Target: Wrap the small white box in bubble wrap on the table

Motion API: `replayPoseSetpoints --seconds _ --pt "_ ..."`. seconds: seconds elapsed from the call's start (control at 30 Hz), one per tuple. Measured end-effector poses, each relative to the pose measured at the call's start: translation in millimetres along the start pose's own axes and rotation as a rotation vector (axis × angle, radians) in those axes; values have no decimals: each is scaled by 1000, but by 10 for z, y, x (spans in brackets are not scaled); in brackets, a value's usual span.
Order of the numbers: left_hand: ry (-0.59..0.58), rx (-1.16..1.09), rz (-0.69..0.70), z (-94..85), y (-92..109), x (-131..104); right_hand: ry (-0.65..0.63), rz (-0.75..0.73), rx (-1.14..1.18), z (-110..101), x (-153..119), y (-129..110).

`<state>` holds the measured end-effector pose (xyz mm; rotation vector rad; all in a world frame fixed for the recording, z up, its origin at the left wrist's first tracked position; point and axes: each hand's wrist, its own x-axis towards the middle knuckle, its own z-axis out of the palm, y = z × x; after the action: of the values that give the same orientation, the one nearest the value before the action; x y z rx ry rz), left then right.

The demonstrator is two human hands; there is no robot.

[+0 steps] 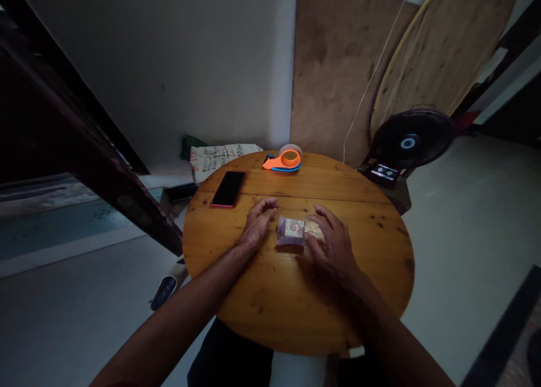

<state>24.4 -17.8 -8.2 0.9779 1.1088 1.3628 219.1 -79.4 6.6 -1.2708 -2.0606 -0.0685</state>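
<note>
Looking down from the head camera, we see a small wrapped packet (291, 231) lying near the middle of the round wooden table (270, 314), with our right hand (332, 243) laid flat over its right end, fingers spread and pressing rather than gripping, and our left hand (258, 221) loosely curled, holding nothing, resting on the wood just beside its left edge. To handle it well, we judge we should keep the packet pinned flat under the right hand while the left works the wrapper. A red phone (229, 188) and an orange tape dispenser (284, 160) sit well apart at the far side.
</note>
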Motion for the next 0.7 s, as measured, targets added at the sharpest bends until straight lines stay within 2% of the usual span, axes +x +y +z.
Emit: replayPoseSetpoints --seconds 0.2,0.33,0.53,0.7 --pt "55 0 -4 -27 -36 32 70 167 173 -206 34 111" --pt "57 0 20 -49 -48 24 49 237 182 -277 -27 241" --pt "62 53 101 -87 -136 77 -106 337 196 -304 -219 387" --pt "89 104 158 -144 -240 167 -258 210 -1 -255 -333 381"
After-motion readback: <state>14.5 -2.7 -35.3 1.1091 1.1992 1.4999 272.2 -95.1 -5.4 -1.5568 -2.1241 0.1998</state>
